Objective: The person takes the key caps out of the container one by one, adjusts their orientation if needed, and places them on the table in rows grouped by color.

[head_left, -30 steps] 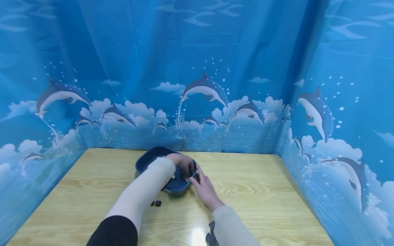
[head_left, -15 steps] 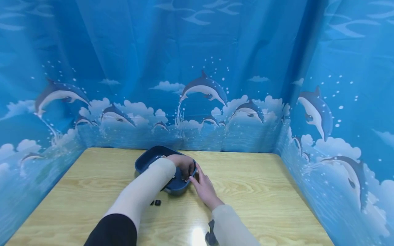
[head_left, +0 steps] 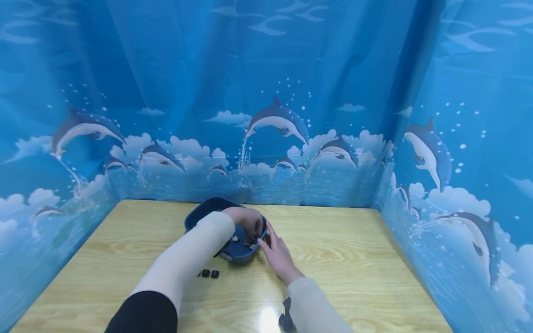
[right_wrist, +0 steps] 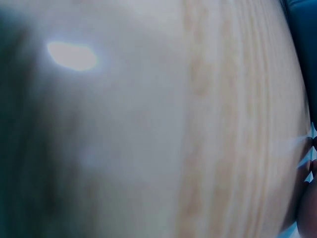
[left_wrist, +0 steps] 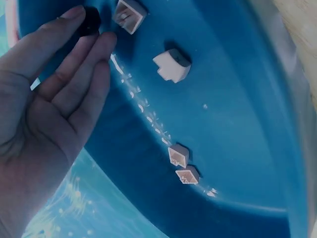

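A dark blue basin (head_left: pixel 239 252) stands on the table, and my left hand (head_left: pixel 249 221) reaches down inside it at the right end. In the left wrist view that hand pinches a small black keycap (left_wrist: pixel 90 22) between thumb and fingertips. Pale keycaps lie on the basin floor: an upturned one (left_wrist: pixel 130 17) just beyond the fingertips, an angular notched one (left_wrist: pixel 173 66), and two small ones (left_wrist: pixel 179 154) lower down. My right hand (head_left: pixel 278 259) holds the basin's right rim, thumb at the edge and fingers along the outside; only a sliver of it shows in the right wrist view.
A short row of black keycaps (head_left: pixel 206 273) lies on the wooden table (head_left: pixel 354 268) in front of the basin, partly behind the left forearm. A blue dolphin-print curtain (head_left: pixel 266 69) hangs around the table's back and sides.
The left forearm has shifted slightly left, uncovering more of the black keycaps on the table. The left hand moves a little inside the basin; the right hand stays at the rim.
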Tool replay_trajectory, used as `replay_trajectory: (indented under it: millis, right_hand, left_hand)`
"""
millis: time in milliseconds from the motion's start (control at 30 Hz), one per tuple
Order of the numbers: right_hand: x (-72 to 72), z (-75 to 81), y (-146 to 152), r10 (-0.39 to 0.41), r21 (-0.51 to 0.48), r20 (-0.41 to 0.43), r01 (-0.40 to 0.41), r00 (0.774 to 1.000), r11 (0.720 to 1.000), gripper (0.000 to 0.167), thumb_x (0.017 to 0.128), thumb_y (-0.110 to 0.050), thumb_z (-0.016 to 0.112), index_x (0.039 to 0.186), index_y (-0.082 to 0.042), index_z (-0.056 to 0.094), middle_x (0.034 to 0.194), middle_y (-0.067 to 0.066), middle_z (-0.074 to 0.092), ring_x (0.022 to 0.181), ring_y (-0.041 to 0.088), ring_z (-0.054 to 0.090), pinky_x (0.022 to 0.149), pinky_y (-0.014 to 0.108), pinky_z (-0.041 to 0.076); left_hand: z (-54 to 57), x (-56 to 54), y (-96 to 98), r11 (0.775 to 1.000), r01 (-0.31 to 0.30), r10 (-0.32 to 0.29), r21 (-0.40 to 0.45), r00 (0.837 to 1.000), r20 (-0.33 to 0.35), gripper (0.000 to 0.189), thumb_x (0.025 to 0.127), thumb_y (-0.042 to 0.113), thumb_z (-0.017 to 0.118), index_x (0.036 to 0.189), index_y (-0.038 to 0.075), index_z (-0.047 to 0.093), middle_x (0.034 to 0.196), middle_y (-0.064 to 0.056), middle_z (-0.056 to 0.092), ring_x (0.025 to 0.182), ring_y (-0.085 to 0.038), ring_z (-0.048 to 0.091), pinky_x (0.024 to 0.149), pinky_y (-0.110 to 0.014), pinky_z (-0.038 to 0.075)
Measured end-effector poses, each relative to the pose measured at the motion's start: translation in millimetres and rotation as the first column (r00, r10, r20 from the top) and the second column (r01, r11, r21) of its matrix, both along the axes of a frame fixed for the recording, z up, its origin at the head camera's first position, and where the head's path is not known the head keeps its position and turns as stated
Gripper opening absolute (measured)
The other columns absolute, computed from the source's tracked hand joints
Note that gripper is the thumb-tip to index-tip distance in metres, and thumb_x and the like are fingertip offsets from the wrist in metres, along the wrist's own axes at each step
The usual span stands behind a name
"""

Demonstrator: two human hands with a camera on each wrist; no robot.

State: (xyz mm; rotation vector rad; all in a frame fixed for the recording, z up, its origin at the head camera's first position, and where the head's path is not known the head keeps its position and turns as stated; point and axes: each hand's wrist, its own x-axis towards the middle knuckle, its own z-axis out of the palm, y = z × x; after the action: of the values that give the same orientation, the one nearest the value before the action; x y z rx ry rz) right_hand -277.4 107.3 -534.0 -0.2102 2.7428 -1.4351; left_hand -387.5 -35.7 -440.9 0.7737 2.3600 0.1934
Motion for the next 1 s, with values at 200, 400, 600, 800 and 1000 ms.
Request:
replay_trajectory:
  millis: [200,400,600,800,1000]
  right_hand:
    - [-2.9,-1.4,0,-0.008,-0.006,0.001,0.008,1.000,1.000,0.072,0.099,-0.058,0.041,0.157,-0.028,0.013,0.154,0.009,0.033,0.142,0.042,0.021,0.111,0.063,0.015]
    - [-3.5,-4.5,0,-0.012,-0.011,0.000,0.012,1.000,1.000,0.071,0.099,-0.057,0.043,0.157,-0.030,0.013,0.153,0.009,0.036,0.141,0.041,0.025,0.110,0.064,0.019]
    - [-3.2,-6.0,0,-0.013,-0.009,-0.017,0.013,1.000,1.000,0.068,0.101,-0.049,0.046,0.157,-0.028,0.014,0.150,0.013,0.039,0.138,0.043,0.029,0.108,0.065,0.021]
    - [-5.5,-7.9,0,-0.007,-0.009,-0.029,0.007,1.000,1.000,0.069,0.100,-0.050,0.046,0.157,-0.027,0.014,0.150,0.012,0.041,0.138,0.043,0.029,0.108,0.065,0.021]
    - [-4.4,-7.5,0,-0.018,0.001,-0.023,0.018,1.000,1.000,0.068,0.101,-0.049,0.046,0.157,-0.028,0.014,0.152,0.013,0.037,0.139,0.045,0.025,0.109,0.065,0.018]
  left_hand:
    - [11.3,9.0,-9.6,0.992,-0.059,0.065,0.114,0.997,-0.042,0.021,0.085,0.002,0.073,0.092,0.022,0.077,0.091,0.008,0.068,0.085,-0.009,0.065,0.079,-0.032,0.055]
    - [11.7,17.0,-22.1,0.985,-0.018,0.038,0.174,0.993,-0.114,0.022,0.084,0.002,0.073,0.094,0.021,0.077,0.088,0.011,0.069,0.087,-0.008,0.063,0.083,-0.030,0.053]
    - [15.8,27.8,-33.8,0.969,-0.050,0.094,0.241,0.980,-0.176,0.020,0.084,0.005,0.076,0.102,0.011,0.077,0.091,0.006,0.071,0.089,-0.011,0.066,0.080,-0.029,0.055]
    - [22.1,44.8,-49.7,0.915,-0.152,0.251,0.374,0.940,-0.233,0.019,0.082,0.014,0.080,0.099,0.010,0.077,0.090,0.004,0.072,0.083,-0.010,0.067,0.074,-0.028,0.056]
    - [25.8,63.0,-62.5,0.835,-0.220,0.382,0.504,0.892,-0.243,0.024,0.082,0.017,0.080,0.105,0.011,0.076,0.097,0.005,0.071,0.089,-0.012,0.066,0.076,-0.030,0.056]
